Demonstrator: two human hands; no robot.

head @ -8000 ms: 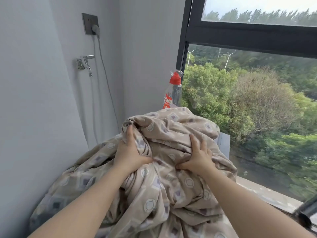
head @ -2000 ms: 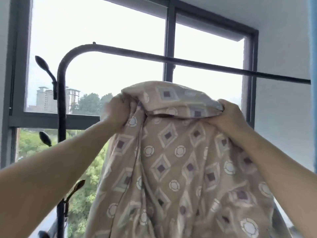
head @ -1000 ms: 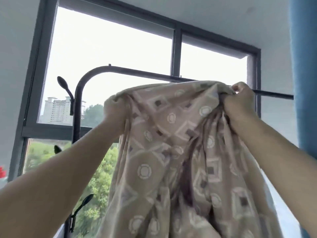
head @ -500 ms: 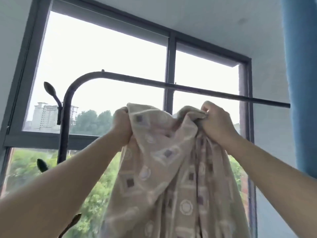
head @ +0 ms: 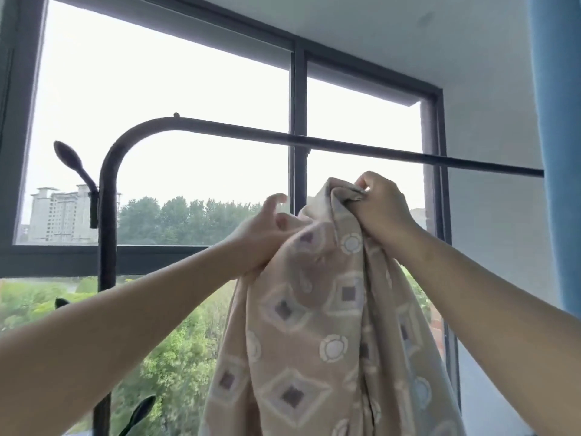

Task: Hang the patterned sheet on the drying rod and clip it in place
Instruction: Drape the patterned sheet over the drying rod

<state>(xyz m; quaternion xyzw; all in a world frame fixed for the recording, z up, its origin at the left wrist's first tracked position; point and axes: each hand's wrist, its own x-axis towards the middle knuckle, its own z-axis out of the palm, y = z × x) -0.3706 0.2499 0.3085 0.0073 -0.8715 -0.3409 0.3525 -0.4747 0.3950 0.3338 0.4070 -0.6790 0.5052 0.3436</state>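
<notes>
Right hand (head: 381, 212) is fisted on the bunched sheet (head: 330, 309), can't tell if the left hand (head: 262, 237) grips, so spread it wide before tossing over the rod (head: 361, 149).

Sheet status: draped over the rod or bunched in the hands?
Bunched, not on the rod. The sheet hangs gathered below it; the right hand grips its top, and the grip of the left hand is unclear.

One sheet (head: 314, 325), one rod (head: 345, 144), two grips (head: 261, 237) (head: 382, 209)
</notes>
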